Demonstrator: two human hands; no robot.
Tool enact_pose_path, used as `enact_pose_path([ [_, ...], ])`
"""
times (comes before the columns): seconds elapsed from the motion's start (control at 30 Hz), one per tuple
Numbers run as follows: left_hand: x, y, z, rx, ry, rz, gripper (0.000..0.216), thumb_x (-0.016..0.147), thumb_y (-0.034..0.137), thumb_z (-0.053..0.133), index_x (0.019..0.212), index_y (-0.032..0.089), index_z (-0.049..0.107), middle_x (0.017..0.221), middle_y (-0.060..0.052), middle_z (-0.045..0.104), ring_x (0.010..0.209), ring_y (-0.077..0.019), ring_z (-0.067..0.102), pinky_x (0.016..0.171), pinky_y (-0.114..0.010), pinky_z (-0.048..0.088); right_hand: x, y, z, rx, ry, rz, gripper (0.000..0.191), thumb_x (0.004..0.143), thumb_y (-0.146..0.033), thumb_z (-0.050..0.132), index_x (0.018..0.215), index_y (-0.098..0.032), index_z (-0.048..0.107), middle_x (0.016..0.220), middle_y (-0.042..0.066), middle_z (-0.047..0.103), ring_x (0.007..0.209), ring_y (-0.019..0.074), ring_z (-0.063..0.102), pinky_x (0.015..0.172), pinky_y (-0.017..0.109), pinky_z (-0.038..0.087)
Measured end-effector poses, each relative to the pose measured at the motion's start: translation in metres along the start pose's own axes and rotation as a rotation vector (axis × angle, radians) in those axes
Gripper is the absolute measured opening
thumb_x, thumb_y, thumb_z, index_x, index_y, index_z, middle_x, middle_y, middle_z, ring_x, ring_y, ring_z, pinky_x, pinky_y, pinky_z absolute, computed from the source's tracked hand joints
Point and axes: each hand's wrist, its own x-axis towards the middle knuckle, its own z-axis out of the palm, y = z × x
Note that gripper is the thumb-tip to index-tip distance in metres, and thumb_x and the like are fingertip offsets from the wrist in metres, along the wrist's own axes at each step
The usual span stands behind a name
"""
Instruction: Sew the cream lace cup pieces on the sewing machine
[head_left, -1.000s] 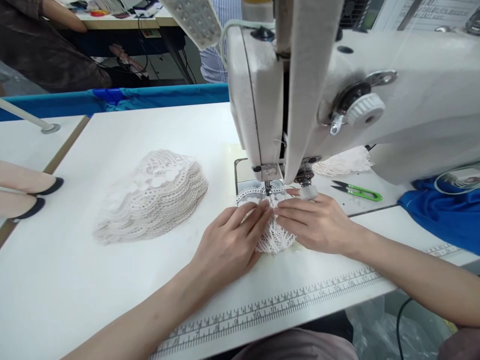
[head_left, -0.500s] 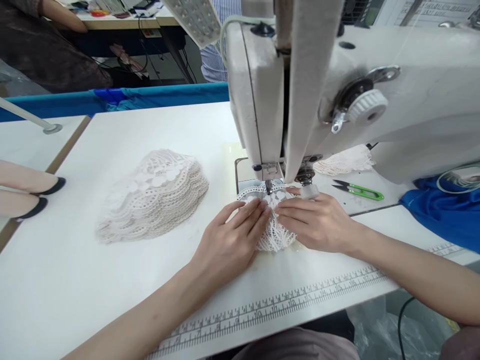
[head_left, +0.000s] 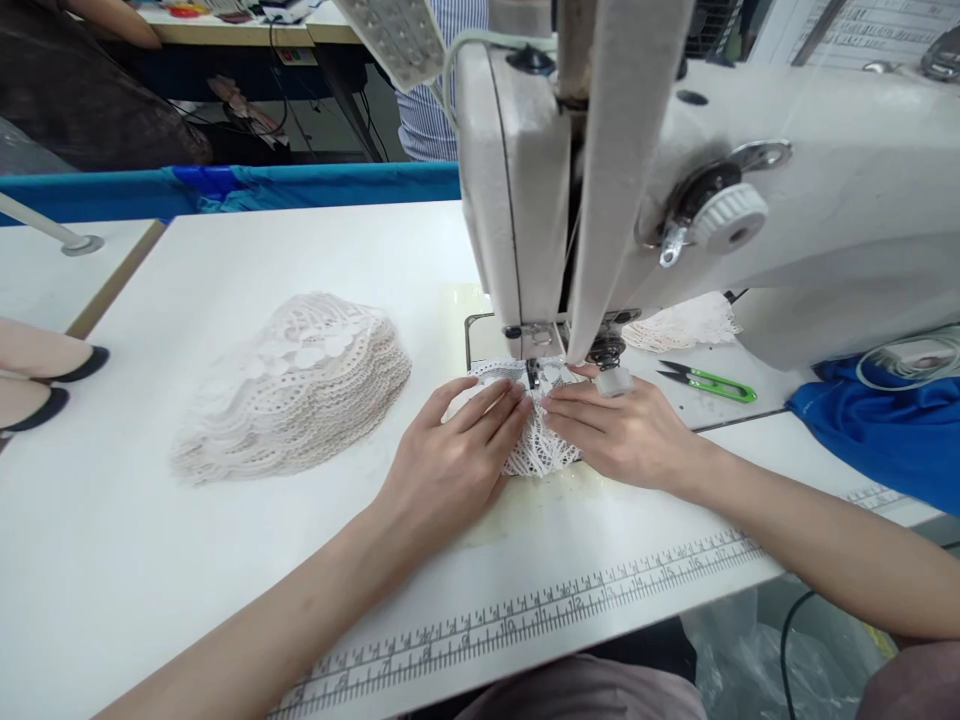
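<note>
Lace (head_left: 541, 450), a small white openwork piece, lies flat beneath the dark metal presser foot (head_left: 533, 375) of your bulky off-white sewing machine (head_left: 506, 190), with its near edge toward you. Your bare left hand (head_left: 450, 455) rests palm down on its left side, the fingers stretched out and nearly together, the tips just left of the foot. Your bare right hand (head_left: 626, 430) lies over the other side, its fingertips pointing left and pressing on the openwork. Both thumbs are hidden, so you cannot tell from this view whether either hand pinches the piece or only holds it down. Well to the left, a layered stack of cream-white lace pieces (head_left: 300, 390) sits on the smooth white tabletop (head_left: 150, 560). To the right, just beyond your right hand, lie slim thread snips with a bright green handle and dark blades (head_left: 709, 382), and farther back some pale scalloped lace (head_left: 682, 322) lies partly behind the machine. A crumpled royal-blue cloth (head_left: 885, 430) is at the far right of the table, near your right forearm. Along the near edge, a printed black-marked ruler (head_left: 510, 628) runs below both hands.
</note>
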Motion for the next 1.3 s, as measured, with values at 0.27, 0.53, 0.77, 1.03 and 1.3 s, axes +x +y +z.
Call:
enact_pose_path([
  [0.27, 0.001, -0.001, 0.001, -0.013, -0.013, -0.032, 0.043, 0.081, 0.005, 0.042, 0.12, 0.011, 0.06, 0.122, -0.011, 0.064, 0.115, -0.0251, 0.059, 0.098, -0.047, 0.043, -0.002, 0.001, 0.004, -0.03, -0.021, -0.007, 0.028, 0.088, -0.003, 0.045, 0.091, -0.013, 0.071, 0.098, 0.003, 0.074, 0.086, 0.0143, 0.069, 0.094, 0.034, 0.051],
  [0.53, 0.002, -0.002, 0.001, 0.017, -0.003, -0.038, 0.042, 0.083, 0.007, 0.044, 0.122, 0.011, 0.058, 0.124, -0.011, 0.062, 0.115, -0.0255, 0.059, 0.099, -0.049, 0.042, -0.003, 0.001, 0.004, -0.082, -0.054, -0.035, 0.025, 0.09, -0.005, 0.046, 0.097, -0.012, 0.07, 0.1, 0.006, 0.074, 0.089, 0.0151, 0.068, 0.095, 0.036, 0.05],
  [0.77, -0.004, 0.011, -0.004, -0.006, 0.053, -0.001, 0.029, 0.089, 0.012, 0.052, 0.115, 0.011, 0.062, 0.113, -0.011, 0.068, 0.107, -0.0225, 0.064, 0.097, -0.044, 0.046, -0.004, -0.004, 0.002, -0.104, -0.035, -0.06, 0.024, 0.091, -0.008, 0.047, 0.094, -0.012, 0.07, 0.099, 0.006, 0.074, 0.09, 0.0146, 0.068, 0.093, 0.035, 0.05],
  [1.03, 0.001, 0.005, 0.003, -0.039, 0.071, -0.041, 0.028, 0.091, 0.014, 0.049, 0.116, 0.017, 0.063, 0.114, -0.008, 0.068, 0.106, -0.0231, 0.065, 0.098, -0.049, 0.045, -0.002, 0.0, 0.005, -0.083, -0.057, -0.027, 0.025, 0.09, -0.006, 0.047, 0.098, -0.012, 0.07, 0.1, 0.007, 0.074, 0.091, 0.0165, 0.068, 0.095, 0.038, 0.05],
  [1.3, 0.0, 0.009, -0.002, -0.005, 0.071, -0.051, 0.025, 0.092, 0.019, 0.051, 0.114, 0.013, 0.063, 0.113, -0.01, 0.068, 0.105, -0.0228, 0.065, 0.098, -0.048, 0.044, -0.003, -0.005, 0.002, -0.088, -0.06, 0.009, 0.024, 0.088, -0.008, 0.049, 0.098, -0.01, 0.07, 0.099, 0.008, 0.074, 0.088, 0.0173, 0.067, 0.096, 0.039, 0.047],
])
